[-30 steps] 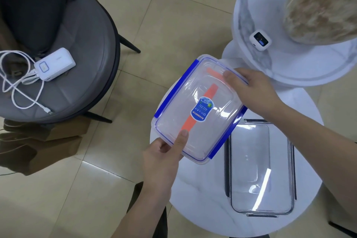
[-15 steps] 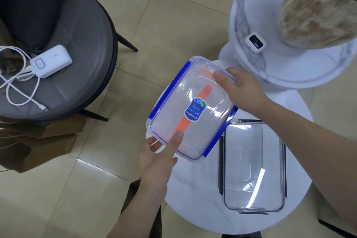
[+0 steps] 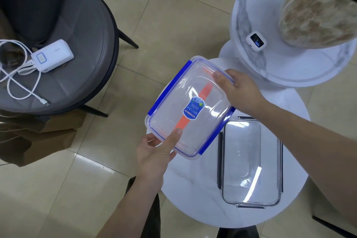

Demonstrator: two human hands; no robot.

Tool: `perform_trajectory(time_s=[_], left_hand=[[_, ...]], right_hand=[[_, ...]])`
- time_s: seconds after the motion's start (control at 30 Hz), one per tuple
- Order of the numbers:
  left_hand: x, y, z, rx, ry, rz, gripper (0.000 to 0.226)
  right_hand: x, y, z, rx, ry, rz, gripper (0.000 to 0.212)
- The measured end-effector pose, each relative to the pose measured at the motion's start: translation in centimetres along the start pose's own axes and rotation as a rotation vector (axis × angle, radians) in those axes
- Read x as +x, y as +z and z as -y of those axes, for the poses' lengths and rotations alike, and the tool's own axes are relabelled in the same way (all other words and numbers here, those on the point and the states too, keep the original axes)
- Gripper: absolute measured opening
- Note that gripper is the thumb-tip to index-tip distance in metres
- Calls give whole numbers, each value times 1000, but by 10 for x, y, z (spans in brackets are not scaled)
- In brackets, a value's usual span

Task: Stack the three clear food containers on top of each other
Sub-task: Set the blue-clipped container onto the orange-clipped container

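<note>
Both hands are gripping one clear plastic food container with blue side clips (image 3: 190,107): the left hand (image 3: 154,153) is pinching its near short end, thumb lying on the lid, and the right hand (image 3: 238,91) is clamping its far right corner, thumb on top. This container is sitting tilted over the left edge of the round white marble-patterned bench (image 3: 193,189), partly above the floor; whether its base is touching the bench cannot be told. Its long axis is running diagonally, from near left to far right. A blue shield-shaped sticker (image 3: 193,111) is sitting in the middle of the lid, its white print too small to read, and an orange strip (image 3: 195,106) is showing through the clear wall along the long axis. The lid is smooth and glossy with rounded corners.

A second clear rectangular food container with dark clips (image 3: 250,162) is lying flat on the bench just to the right, its long axis pointing away from the person, light glaring off its lid.

Beyond, a small white device with a dark screen (image 3: 256,41) is resting on a higher round white bench (image 3: 260,15). On the grey padded chair (image 3: 77,44), a white power bank (image 3: 52,55) is lying with a coiled white cable (image 3: 21,81)
</note>
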State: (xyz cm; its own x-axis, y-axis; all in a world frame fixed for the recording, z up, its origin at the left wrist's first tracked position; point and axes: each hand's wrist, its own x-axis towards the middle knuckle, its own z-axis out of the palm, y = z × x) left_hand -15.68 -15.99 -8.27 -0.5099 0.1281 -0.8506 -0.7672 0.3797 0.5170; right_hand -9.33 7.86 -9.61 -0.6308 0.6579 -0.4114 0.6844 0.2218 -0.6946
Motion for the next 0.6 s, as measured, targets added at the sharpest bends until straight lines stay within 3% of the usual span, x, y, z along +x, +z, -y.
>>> perform_trajectory(time_s=[0.6], left_hand=[[-1,1,0,13,-18,11,99]], right_hand=[[1,0,-1,29,25,1,47]])
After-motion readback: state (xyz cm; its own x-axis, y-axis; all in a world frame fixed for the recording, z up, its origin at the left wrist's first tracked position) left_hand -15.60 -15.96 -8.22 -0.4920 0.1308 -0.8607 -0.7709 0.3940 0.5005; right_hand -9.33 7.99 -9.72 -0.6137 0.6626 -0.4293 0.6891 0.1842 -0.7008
